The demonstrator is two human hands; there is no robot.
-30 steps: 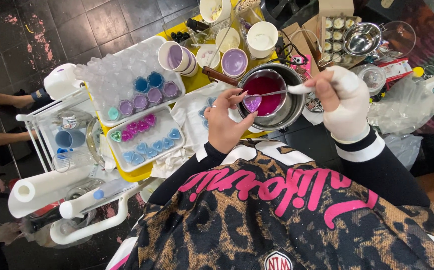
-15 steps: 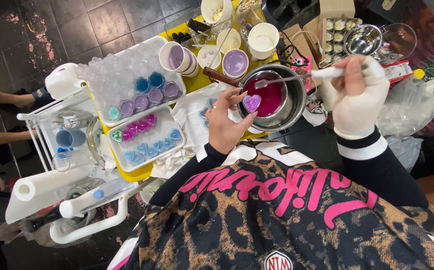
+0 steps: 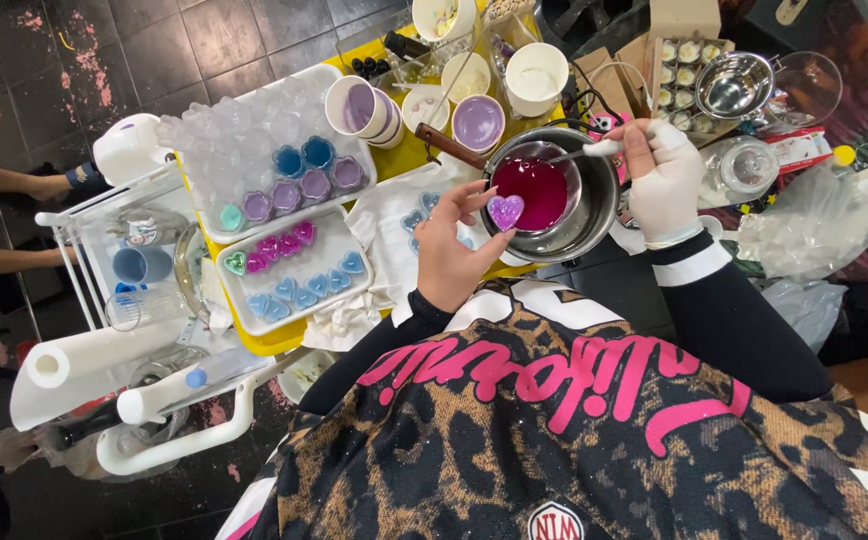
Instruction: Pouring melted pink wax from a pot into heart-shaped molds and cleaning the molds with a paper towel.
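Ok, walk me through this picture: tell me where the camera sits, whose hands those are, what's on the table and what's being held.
The camera is worn on a person's head and looks straight down, so the leopard-print top at the bottom is their own body. There is no machine, only two hands. The left hand, bare, pinches a small purple glittery heart over a metal pot holding a bowl of pink liquid. The right hand, in a white glove, holds a spoon that reaches into that liquid. On the yellow table lie white trays of small blue, pink and purple pieces, paper cups and an empty steel bowl. The arms at the far left belong to someone else.
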